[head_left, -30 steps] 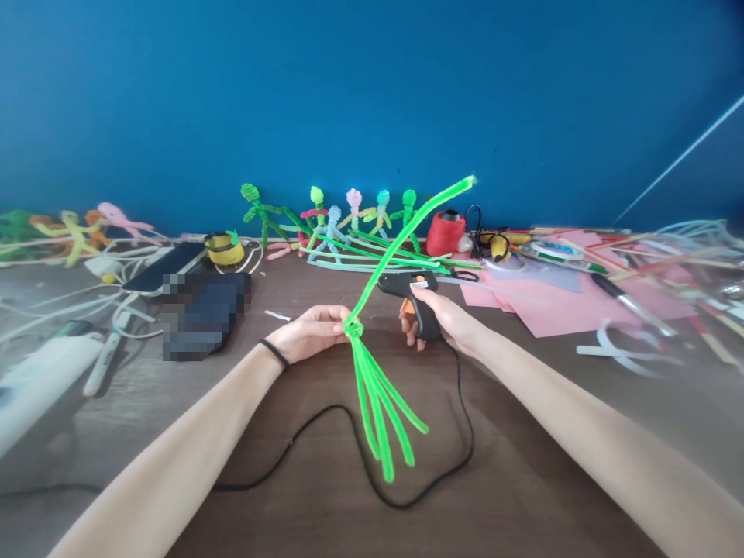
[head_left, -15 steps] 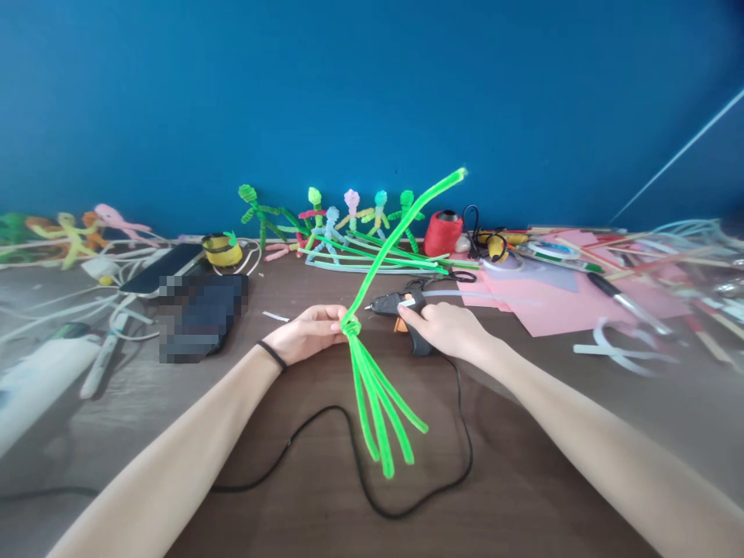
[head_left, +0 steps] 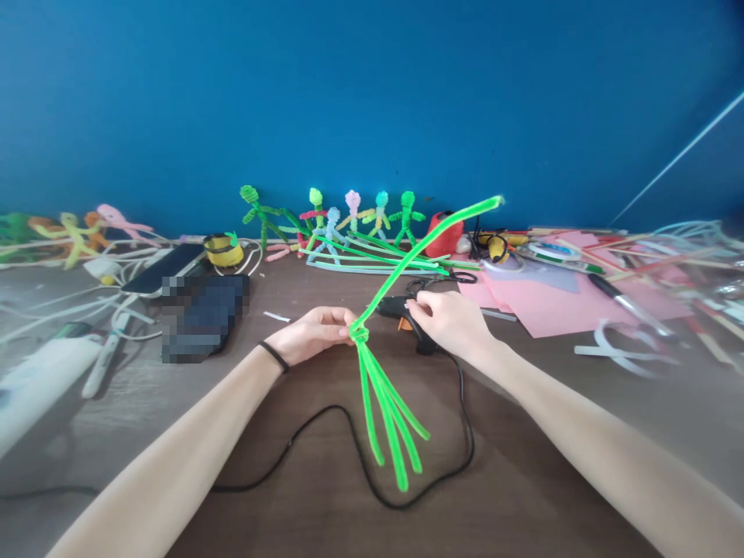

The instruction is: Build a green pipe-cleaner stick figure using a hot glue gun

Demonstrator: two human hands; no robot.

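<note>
My left hand (head_left: 317, 335) pinches a bundle of green pipe cleaners (head_left: 359, 335) at its wound knot. Several strands fan out downward from the knot, and one long strand slants up to the right. Just right of the knot is a black glue gun (head_left: 396, 307) with an orange trigger, its nozzle tip hidden behind the green strand. My right hand (head_left: 450, 319) is on the gun's body, fingers curled, and partly covers it. From the gun's handle a black cord (head_left: 401, 505) loops across the table below the bundle.
Pipe-cleaner figures (head_left: 408, 218) stand along the blue wall, with loose green stems (head_left: 377, 262) before them. Phones (head_left: 212, 314) and white cables lie at the left. Pink paper (head_left: 552, 310), a marker (head_left: 631, 304) and sticks are at the right. Scissors (head_left: 462, 277) lie behind the gun.
The green bundle has moved slightly right and down, its long strand tilting lower to the right. My right hand has shifted its hold over the top of the glue gun.
</note>
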